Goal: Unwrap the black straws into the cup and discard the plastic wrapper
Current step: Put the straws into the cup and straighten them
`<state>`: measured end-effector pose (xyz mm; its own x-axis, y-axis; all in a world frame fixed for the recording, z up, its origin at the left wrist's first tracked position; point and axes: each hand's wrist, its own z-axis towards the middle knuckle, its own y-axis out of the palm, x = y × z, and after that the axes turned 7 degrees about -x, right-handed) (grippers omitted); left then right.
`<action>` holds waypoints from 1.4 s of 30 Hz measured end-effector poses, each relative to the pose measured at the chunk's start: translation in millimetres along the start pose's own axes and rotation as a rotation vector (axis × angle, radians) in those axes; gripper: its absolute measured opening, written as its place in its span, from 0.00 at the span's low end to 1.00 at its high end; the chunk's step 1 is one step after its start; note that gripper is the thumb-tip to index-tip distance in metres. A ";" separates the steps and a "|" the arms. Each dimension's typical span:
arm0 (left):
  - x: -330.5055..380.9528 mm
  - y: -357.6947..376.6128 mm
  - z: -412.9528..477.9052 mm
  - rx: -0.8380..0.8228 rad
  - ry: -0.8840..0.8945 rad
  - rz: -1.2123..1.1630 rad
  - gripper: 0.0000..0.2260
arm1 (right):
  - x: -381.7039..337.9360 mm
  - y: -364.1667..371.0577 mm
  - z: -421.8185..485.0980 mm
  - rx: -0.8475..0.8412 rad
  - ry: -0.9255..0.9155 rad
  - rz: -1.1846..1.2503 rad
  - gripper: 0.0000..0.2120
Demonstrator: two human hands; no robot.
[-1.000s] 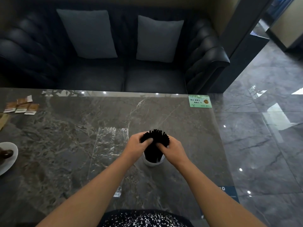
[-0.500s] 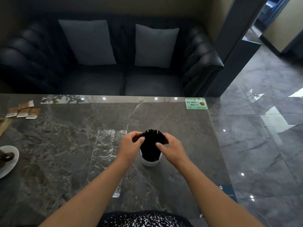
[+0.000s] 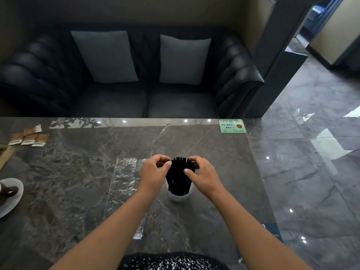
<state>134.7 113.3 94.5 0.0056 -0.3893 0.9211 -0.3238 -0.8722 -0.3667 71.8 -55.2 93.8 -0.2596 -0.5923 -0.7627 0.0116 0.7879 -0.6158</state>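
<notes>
left hand [image 3: 154,173] and right hand [image 3: 203,177] apart, fingers curled onto black straws [image 3: 179,175] standing fanned in the white cup [image 3: 178,196]. plastic wrapper [image 3: 124,180] flat just left, not yet discarded. danger: a sideways squeeze tipping the cup, spilling straws.

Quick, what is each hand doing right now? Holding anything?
Left hand: fingers curled round the straws standing in the cup.
Right hand: thumb and curled fingers gripping the straws from the other side.

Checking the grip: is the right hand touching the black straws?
Touching. The head view shows the right hand with its thumb laid on the black straws in the cup.
</notes>
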 end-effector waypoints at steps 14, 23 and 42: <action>89.7 -26.1 -4.0 -0.042 0.322 -0.082 0.05 | -88.2 -23.3 -4.5 -0.114 -0.231 0.552 0.09; 131.5 -53.4 -10.1 0.003 0.375 -0.284 0.03 | -102.4 -29.9 -36.5 -0.103 -0.163 0.718 0.10; 35.5 -65.1 -64.5 0.011 0.192 -0.028 0.08 | -93.8 -84.5 -51.2 0.120 -0.100 1.057 0.06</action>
<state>95.0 175.3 159.5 -0.1664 -0.3018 0.9387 -0.3159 -0.8855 -0.3407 45.7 -57.6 227.6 0.0177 0.3659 -0.9305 0.2807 0.8914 0.3559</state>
